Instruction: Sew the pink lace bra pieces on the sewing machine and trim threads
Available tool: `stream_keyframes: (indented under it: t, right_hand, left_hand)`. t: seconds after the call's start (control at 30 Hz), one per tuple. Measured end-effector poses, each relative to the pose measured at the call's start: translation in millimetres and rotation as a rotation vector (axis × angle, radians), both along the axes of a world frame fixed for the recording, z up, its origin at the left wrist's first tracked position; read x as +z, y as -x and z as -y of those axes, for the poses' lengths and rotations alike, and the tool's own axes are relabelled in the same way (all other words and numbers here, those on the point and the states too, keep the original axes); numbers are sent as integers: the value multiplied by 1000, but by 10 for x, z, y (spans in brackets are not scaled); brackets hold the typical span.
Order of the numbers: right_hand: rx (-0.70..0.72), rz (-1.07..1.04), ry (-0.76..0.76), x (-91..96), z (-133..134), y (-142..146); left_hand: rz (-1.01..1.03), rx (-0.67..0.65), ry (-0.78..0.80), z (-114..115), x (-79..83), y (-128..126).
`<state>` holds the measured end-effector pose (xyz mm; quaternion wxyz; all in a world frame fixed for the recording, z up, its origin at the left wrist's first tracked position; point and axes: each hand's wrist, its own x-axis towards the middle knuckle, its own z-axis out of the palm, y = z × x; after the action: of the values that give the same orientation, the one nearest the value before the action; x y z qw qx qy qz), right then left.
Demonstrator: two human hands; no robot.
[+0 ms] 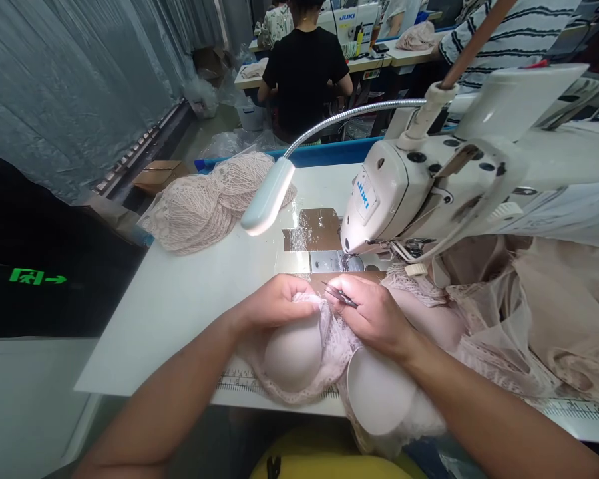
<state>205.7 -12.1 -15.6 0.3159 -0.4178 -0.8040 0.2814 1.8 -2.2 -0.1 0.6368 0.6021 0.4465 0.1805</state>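
Note:
A pale pink lace bra [299, 359] with moulded cups lies across the table's front edge, its right cup hanging partly over. My left hand [284, 303] pinches the top edge of the left cup between thumb and fingers. Small dark metal thread snips [343, 297] are in my right hand [369, 309], their tips pointing left towards the pinched edge. The right fingers also rest close against the lace; whether they grip it too is hidden. Just behind both hands are the needle plate [329, 261] and the head of a white sewing machine [379, 199].
Stacked lace bra cups [199, 206] sit at the back left, beside a lamp [269, 196] on a bendable neck. Beige lace garments [544, 319] are heaped at the right. A ruler strip [239, 379] runs along the front edge. A person in black [307, 73] sits beyond.

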Motion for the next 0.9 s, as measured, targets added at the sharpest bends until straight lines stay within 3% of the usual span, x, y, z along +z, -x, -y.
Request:
stream_keyframes:
  t: [0.27, 0.47, 0.63, 0.9]
  right_hand:
    - [-46, 17, 111, -3, -25, 52]
    - [-7, -172, 350, -56, -77, -93]
    - [64, -270, 491, 6, -74, -109]
    - [82, -281, 440, 23, -18, 4]
  left_hand:
    - [124, -80, 61, 21, 31, -2]
    - [110, 95, 127, 14, 48, 57]
    - [152, 202, 154, 4, 58, 87]
    - [149, 224, 162, 20, 40, 25]
